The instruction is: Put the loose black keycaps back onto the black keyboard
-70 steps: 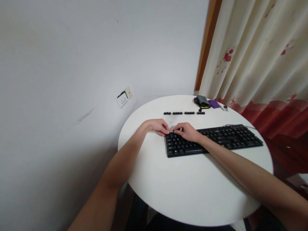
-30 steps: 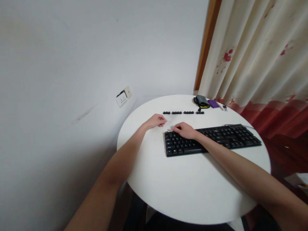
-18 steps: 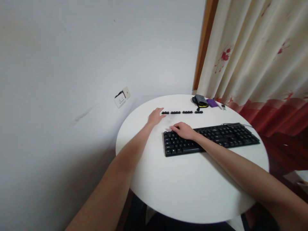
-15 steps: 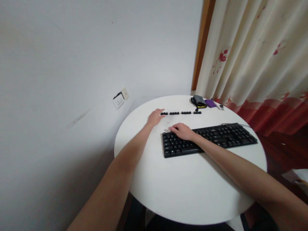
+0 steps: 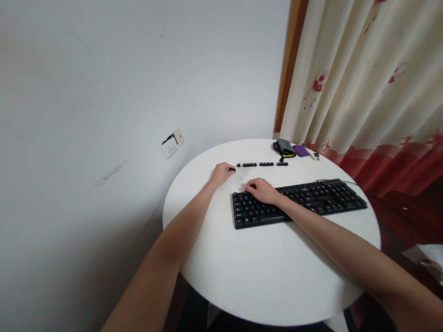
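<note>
My left hand (image 5: 221, 173) is closed in a pinch on one or more small black keycaps (image 5: 231, 169), near the left end of a row of keycaps on the table. A single keycap (image 5: 238, 165) stands just beyond its fingertips. To the right lie a group of keycaps (image 5: 249, 164), a second group (image 5: 266, 164) and a third (image 5: 282, 163). My right hand (image 5: 263, 190) rests over the upper left part of a black keyboard (image 5: 311, 198), its fingers curled together. Whatever is between those fingers, if anything, is hidden.
The round white table (image 5: 277, 267) stands by a wall with a socket (image 5: 169, 147). At its back right lie a grey and black pouch (image 5: 284, 147), a purple cloth-like item (image 5: 301, 151) and a small white item (image 5: 314, 156). A curtain (image 5: 363, 92) hangs beyond.
My left hand has closed on keycaps from the left end of the row and drawn them slightly towards me, leaving a single one there. My right hand has barely moved.
</note>
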{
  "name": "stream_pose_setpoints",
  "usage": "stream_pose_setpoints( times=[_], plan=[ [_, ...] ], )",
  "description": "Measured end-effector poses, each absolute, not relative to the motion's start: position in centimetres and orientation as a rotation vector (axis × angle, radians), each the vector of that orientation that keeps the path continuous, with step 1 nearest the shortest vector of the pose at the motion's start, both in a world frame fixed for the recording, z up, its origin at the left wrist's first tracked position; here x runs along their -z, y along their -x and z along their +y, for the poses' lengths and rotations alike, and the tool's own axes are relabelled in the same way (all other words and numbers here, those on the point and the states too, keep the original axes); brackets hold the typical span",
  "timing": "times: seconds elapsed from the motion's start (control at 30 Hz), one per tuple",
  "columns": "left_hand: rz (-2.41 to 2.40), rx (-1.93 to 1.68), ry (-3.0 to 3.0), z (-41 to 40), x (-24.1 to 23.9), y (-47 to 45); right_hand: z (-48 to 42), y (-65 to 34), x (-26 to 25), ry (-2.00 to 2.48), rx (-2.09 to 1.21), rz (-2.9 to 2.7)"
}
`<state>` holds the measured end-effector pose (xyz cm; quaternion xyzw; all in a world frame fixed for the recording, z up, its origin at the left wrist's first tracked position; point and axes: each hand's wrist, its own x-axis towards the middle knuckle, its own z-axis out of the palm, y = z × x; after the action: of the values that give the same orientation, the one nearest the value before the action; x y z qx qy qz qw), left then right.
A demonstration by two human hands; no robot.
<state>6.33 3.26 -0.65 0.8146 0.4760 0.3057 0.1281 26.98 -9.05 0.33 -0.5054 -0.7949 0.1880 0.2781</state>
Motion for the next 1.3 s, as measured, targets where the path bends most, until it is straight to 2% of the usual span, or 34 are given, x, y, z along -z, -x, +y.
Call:
stream_pose_setpoints(
  times=[0.3,0.5,0.93,1.17,1.3],
  plan=[
    [0.923,-0.759,-2.511,-0.5,-2.3,-9.5,-7.9,-29.4,0.1,1.421,-0.454,-1.749],
    [0.706,-0.786,-2.546,-3.4,-5.1,-11.7,-7.4,-30.2,0.1,1.205,-0.6,-1.629],
    [0.801,-0.707,-2.105,-2.9,-4.7,-11.3,-7.3,-29.8,0.0,1.06,-0.848,-1.503],
    [0.9,-0.357,-1.906,-2.5,-4.4,-10.1,-6.9,-30.0,0.6,1.134,-0.67,-1.575],
    [0.912,-0.272,-1.898,-3.3,-5.0,-10.4,-7.0,-30.0,0.7,1.211,-0.659,-1.615]
  ],
)
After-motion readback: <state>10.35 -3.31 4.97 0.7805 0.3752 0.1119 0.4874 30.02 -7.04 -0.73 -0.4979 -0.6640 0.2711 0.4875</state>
